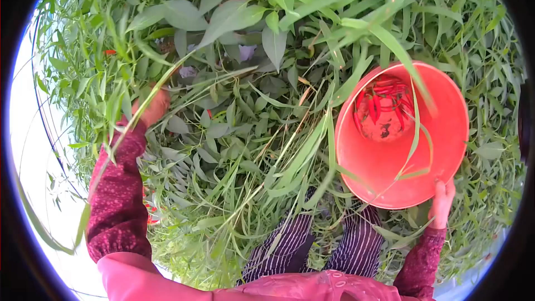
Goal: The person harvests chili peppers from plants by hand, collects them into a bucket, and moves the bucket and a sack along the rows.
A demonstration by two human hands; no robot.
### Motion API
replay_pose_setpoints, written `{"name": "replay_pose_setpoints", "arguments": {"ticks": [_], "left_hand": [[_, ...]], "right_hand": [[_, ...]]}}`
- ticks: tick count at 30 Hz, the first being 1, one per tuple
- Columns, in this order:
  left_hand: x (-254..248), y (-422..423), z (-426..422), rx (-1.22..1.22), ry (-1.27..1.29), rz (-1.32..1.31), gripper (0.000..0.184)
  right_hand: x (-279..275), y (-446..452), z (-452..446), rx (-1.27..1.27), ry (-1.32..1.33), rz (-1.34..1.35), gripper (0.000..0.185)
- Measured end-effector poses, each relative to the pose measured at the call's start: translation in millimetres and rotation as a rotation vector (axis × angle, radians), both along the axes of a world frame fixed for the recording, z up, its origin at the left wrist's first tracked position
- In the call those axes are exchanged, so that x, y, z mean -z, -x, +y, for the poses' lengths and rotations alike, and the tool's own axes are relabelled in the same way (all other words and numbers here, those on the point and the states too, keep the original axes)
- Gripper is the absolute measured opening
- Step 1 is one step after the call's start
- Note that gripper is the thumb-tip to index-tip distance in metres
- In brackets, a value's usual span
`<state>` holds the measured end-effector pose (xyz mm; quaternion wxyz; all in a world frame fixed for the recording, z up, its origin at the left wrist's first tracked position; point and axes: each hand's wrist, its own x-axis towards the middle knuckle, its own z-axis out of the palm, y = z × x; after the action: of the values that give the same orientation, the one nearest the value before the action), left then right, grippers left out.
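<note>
My right hand (442, 205) grips the lower rim of a red bucket (401, 173), which is tilted so that its inside shows. Several red chili peppers (384, 100) lie at the bottom of the bucket. On the left, my left hand (154, 107) is in among the green plants (223, 128), its fingers largely hidden by leaves; whether it holds anything does not show. A red pepper (110, 52) shows in the foliage above that hand.
Long grass blades (301, 156) cross the middle of the view and pass in front of the bucket. More red peppers (150, 212) show beside my left sleeve. My legs in striped trousers (281, 245) are among the plants at the bottom.
</note>
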<state>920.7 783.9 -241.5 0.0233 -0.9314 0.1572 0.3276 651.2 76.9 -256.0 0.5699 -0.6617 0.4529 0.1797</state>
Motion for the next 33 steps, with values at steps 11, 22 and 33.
{"name": "replay_pose_setpoints", "arguments": {"ticks": [11,22,33], "left_hand": [[71.0,-13.5,-22.2,0.103,-0.395,-0.271,0.012],[42.3,-5.9,-87.6,0.687,-0.641,0.152,0.022],[16.7,109.7,-171.7,0.186,-0.205,0.549,0.068]], "right_hand": [[-2.5,-14.3,29.1,0.081,0.119,0.118,0.035],[-111.4,-98.1,93.4,-0.486,0.102,0.302,0.014],[2.7,-96.3,312.2,-0.374,-0.740,-0.128,0.032]]}}
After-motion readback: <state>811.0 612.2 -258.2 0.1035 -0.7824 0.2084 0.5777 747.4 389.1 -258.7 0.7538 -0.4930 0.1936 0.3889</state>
